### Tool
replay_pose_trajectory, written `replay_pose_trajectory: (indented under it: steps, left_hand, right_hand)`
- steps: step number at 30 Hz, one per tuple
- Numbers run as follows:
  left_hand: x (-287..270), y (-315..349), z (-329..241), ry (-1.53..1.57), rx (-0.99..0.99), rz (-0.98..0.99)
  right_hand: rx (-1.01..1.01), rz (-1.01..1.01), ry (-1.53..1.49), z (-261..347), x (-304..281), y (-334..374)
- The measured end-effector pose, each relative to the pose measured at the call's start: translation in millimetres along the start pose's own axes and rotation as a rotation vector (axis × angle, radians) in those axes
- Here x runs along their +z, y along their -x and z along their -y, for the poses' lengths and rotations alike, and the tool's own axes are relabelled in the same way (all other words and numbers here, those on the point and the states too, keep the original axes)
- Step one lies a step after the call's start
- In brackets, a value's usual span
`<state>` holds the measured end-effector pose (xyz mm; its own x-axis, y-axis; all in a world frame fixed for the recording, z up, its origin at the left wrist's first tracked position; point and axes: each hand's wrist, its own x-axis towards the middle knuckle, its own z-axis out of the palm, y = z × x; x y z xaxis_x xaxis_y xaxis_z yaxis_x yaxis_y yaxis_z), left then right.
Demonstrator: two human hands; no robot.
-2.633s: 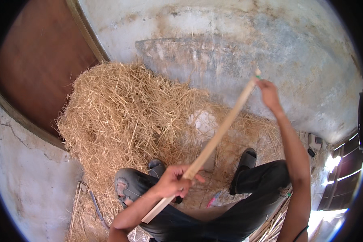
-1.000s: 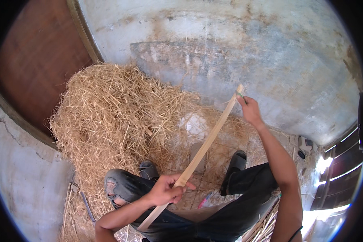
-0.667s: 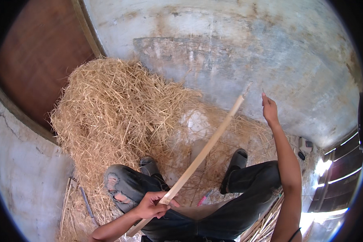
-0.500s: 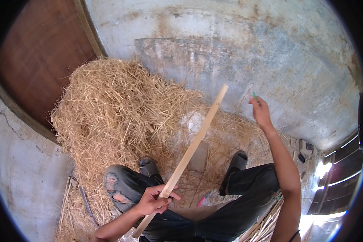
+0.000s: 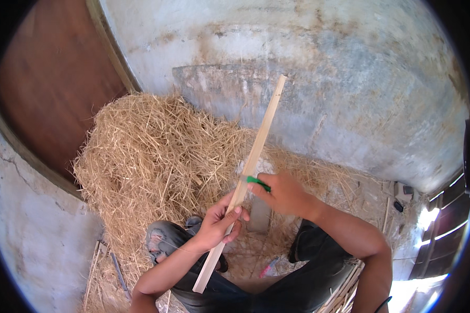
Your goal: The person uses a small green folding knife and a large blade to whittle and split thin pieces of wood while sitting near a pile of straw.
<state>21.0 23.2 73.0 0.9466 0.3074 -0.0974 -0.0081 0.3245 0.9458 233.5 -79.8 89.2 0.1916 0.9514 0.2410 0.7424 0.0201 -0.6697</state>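
A long, pale split-bamboo strip [image 5: 265,125] slants up and away in front of me, its near end by my left thigh. My left hand [image 5: 219,224] is closed round it below the middle, thumb lying along the face. In my right hand [image 5: 285,193] is a small green-handled knife [image 5: 259,183]. Its blade lies against the strip a little above my left hand; the exact blade shape is blurred.
A big heap of straw-like shavings [image 5: 151,151] lies against the wall [image 5: 350,104]. At lower left is a long dark blade [image 5: 120,276]. Thin sticks [image 5: 344,289] lie by my right leg, and a pink object [image 5: 269,267] on the floor between my feet.
My right hand has come down and left from out by the wall, bringing the knife onto the strip. My left hand and the strip have risen, and the strip stands slightly steeper.
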Motion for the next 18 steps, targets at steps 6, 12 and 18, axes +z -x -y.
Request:
replay_pose_trajectory:
  steps: [6,12,18]
  left_hand:
    - [-2.5,-8.2,24.9,0.077,-0.028,-0.031]
    - [-8.1,-5.7,31.5,0.046,-0.109,-0.034]
    - [-16.8,3.5,28.0,0.040,-0.118,0.006]
  right_hand:
    - [-0.001,0.002,0.058,-9.0,13.6,5.8]
    - [0.031,0.014,0.100,-35.2,14.2,3.8]
    - [0.158,-0.053,0.143,-60.0,14.4,-7.1]
